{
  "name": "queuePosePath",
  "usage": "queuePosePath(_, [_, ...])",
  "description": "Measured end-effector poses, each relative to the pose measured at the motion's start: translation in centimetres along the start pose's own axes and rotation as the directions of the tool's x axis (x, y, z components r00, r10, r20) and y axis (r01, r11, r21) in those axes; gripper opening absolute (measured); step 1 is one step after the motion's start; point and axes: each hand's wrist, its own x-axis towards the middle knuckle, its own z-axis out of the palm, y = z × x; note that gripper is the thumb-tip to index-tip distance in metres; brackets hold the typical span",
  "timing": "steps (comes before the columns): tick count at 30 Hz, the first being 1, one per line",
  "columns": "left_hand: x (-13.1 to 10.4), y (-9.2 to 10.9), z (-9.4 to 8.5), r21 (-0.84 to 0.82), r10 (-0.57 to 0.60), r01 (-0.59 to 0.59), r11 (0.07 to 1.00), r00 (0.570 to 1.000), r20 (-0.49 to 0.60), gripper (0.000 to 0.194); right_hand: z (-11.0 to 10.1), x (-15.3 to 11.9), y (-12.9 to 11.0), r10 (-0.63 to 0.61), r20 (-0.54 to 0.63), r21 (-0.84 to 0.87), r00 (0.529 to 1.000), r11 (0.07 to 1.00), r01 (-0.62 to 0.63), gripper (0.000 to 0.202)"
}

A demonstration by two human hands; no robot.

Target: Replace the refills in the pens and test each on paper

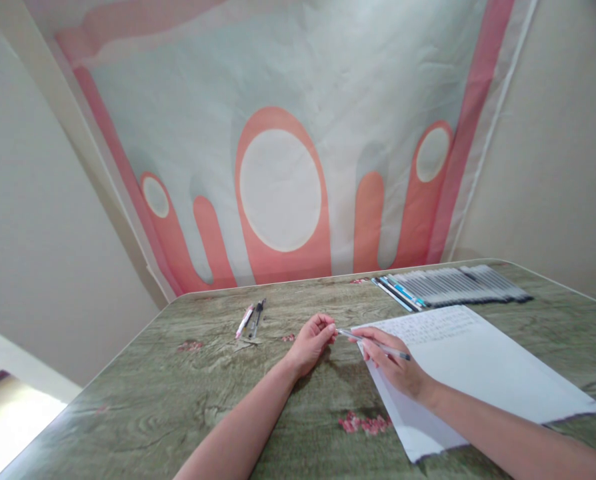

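Observation:
My right hand (pixel 395 370) grips a slim pen (pixel 349 334) with a clear barrel and a dark rear end. The pen lies slantwise, its front end pointing left at my left hand (pixel 312 345). There my left thumb and fingers are pinched together right at the pen's front end. Whether they hold the tip or a small piece such as a cap is hidden. Under my right hand and forearm lies a large white sheet of paper (pixel 483 373), with lines of handwriting along its far edge.
Behind the paper, a long row of clear-barrelled pens (pixel 458 285) lies side by side, with blue and black ones (pixel 398 293) at its left end. Left of my hands are a few more pens (pixel 252 319). The wood-patterned table (pixel 178 407) meets a pink-and-grey backdrop (pixel 288 263).

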Motion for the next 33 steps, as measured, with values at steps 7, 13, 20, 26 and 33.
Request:
queuePosePath(7, [-0.06, 0.13, 0.06, 0.027, -0.004, 0.004, 1.000, 1.000, -0.006, 0.034, 0.08, 0.06, 0.12, 0.007, -0.006, 0.006, 1.000, 1.000, -0.007, 0.031])
queuePosePath(13, [-0.13, 0.18, 0.06, 0.035, -0.008, 0.008, 0.999, 1.000, -0.001, 0.034, 0.05, 0.13, 0.14, 0.004, -0.001, 0.014, 1.000, 1.000, -0.004, 0.030])
queuePosePath(20, [-0.17, 0.10, -0.08, 0.037, -0.002, 0.001, 0.999, 1.000, 0.027, 0.030, 0.00, 0.11, 0.13, 0.001, 0.008, 0.030, 1.000, 1.000, -0.001, 0.028])
queuePosePath(26, [-0.18, 0.22, -0.08, 0.027, 0.005, -0.006, 1.000, 0.998, 0.055, 0.028, -0.08, 0.07, 0.16, -0.003, 0.024, 0.029, 1.000, 1.000, 0.002, 0.027])
queuePosePath(33, [-0.27, 0.46, -0.10, 0.054, -0.011, 0.007, 0.999, 0.997, 0.078, 0.032, -0.13, 0.06, 0.42, -0.002, 0.035, 0.032, 0.999, 0.999, 0.001, 0.026])
